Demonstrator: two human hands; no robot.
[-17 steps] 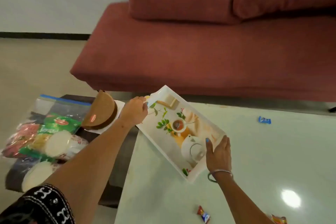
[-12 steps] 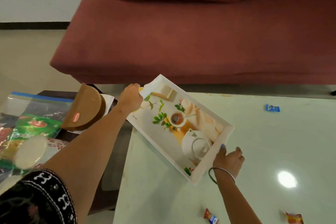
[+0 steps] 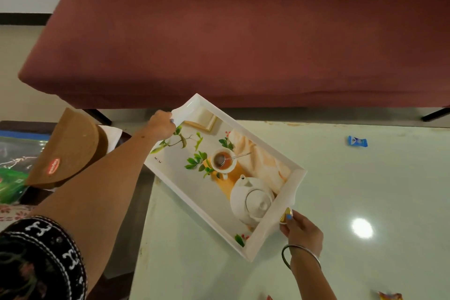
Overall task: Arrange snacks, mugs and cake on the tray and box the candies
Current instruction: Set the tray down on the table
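A white rectangular tray (image 3: 295,186) with a printed teapot and teacup picture lies at an angle over the left part of the pale table (image 3: 341,190). My left hand (image 3: 162,126) grips its far left handle end. My right hand (image 3: 300,230) grips the near right end. Nothing lies in the tray. A half-round brown cake (image 3: 70,151) in a wrapper with a red label sits on white paper to the left. A blue wrapped candy (image 3: 357,141) lies on the table at the far right.
A red sofa (image 3: 243,39) runs along the far side of the table. A clear bag of snack packets (image 3: 14,165) rests on a dark low table at the left. Wrapped candies (image 3: 389,296) peek in at the bottom edge.
The tray has moved right and nearer to me over the table. My right hand has shifted from resting flat on the tray's end to gripping it. The view has tilted down.
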